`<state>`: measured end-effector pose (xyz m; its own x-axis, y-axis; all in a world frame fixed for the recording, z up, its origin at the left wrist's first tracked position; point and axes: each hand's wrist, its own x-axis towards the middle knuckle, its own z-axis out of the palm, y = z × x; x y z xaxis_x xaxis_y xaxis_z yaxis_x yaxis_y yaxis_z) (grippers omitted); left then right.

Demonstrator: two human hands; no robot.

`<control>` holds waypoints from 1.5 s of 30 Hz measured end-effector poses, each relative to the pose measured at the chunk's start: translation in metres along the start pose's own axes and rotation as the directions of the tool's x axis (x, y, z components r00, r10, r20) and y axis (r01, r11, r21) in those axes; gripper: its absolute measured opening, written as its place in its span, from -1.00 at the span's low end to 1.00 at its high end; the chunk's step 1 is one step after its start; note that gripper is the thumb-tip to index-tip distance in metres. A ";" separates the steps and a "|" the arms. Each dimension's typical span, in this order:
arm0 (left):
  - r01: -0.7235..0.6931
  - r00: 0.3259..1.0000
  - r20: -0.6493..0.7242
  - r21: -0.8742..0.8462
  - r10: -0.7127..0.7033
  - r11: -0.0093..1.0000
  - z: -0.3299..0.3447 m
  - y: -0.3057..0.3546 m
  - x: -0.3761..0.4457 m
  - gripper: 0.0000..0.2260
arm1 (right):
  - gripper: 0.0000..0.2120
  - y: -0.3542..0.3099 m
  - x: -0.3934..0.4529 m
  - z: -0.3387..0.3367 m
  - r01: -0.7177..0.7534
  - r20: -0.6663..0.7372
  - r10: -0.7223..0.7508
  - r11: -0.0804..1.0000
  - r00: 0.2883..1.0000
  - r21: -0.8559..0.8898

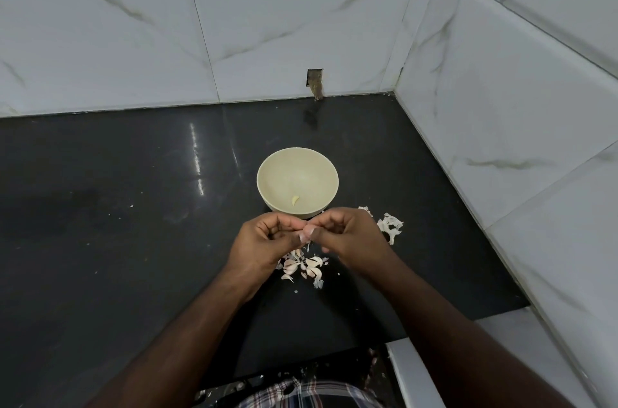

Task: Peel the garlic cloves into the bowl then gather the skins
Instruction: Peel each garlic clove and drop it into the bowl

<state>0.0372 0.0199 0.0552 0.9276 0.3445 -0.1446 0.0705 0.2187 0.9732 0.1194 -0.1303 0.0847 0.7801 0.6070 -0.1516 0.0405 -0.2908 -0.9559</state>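
Garlic clove (306, 229) pinched between left hand (267, 240) and right hand (347, 237), just nearer than bowl (267, 180).

Both forearms reached forward and met just on the near side of the bowl (297, 181). The left hand (264, 242) and right hand (346, 237) had their fingers curled inward, fingertips touching together, pinching something too small to identify.

Dim, sharp wide-angle view; glare streaks on the dark countertop (133, 207), tile lines bowing at edges.
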 end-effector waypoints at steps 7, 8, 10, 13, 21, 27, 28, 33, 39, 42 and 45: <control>0.013 1.000 -0.006 0.016 -0.013 1.000 -0.003 0.001 -0.002 -0.88 | -0.93 0.004 0.003 -0.002 -0.054 0.045 0.050 0.994 0.998 0.095; 0.017 1.000 -0.010 0.022 -0.017 1.000 -0.004 0.000 -0.002 -0.88 | -0.93 0.004 0.002 -0.002 -0.059 0.049 0.055 0.994 0.997 0.089; 0.024 0.999 -0.026 0.039 -0.023 0.999 -0.004 0.000 -0.002 -0.87 | -0.92 0.003 0.003 -0.002 -0.058 0.046 0.055 0.996 0.997 0.064; 0.035 0.998 -0.051 0.061 -0.032 0.998 -0.003 -0.001 0.000 -0.86 | -0.92 0.006 0.003 -0.001 -0.011 0.005 0.011 0.998 1.000 -0.066; 0.056 0.998 -0.028 0.109 -0.053 0.993 -0.004 -0.001 0.001 -0.86 | -0.89 0.008 0.000 0.003 0.124 -0.002 -0.138 0.899 0.990 -0.420; 0.060 0.997 -0.056 0.115 -0.053 0.992 -0.003 0.001 0.000 -0.85 | -0.91 0.009 0.001 0.000 0.089 -0.038 -0.106 0.944 0.994 -0.317; 0.058 0.997 -0.051 0.123 -0.052 0.991 -0.004 0.001 0.000 -0.85 | -0.88 0.009 0.000 -0.001 0.095 -0.033 -0.111 0.946 0.993 -0.311; 0.038 0.999 -0.034 0.179 -0.033 0.983 -0.004 -0.001 0.000 -0.85 | -0.89 0.004 0.000 -0.003 0.133 0.017 -0.138 0.906 0.990 -0.403; 0.003 1.000 -0.017 0.221 0.001 0.975 -0.001 0.000 -0.001 -0.84 | -0.92 0.005 0.002 -0.002 0.150 0.023 -0.156 0.879 0.987 -0.453; -0.001 1.000 0.000 0.216 0.001 0.976 -0.003 0.000 -0.002 -0.86 | -0.85 0.007 0.004 -0.001 0.157 0.018 -0.172 0.844 0.985 -0.513; 0.012 1.000 -0.010 0.185 -0.010 0.983 -0.003 0.000 -0.003 -0.88 | -0.84 0.010 0.004 -0.001 0.146 0.009 -0.165 0.849 0.986 -0.508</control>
<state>0.0334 0.0217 0.0545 0.9230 0.3517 -0.1562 0.1481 0.0500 0.9877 0.1233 -0.1311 0.0751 0.7571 0.6533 0.0055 0.4657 -0.5337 -0.7059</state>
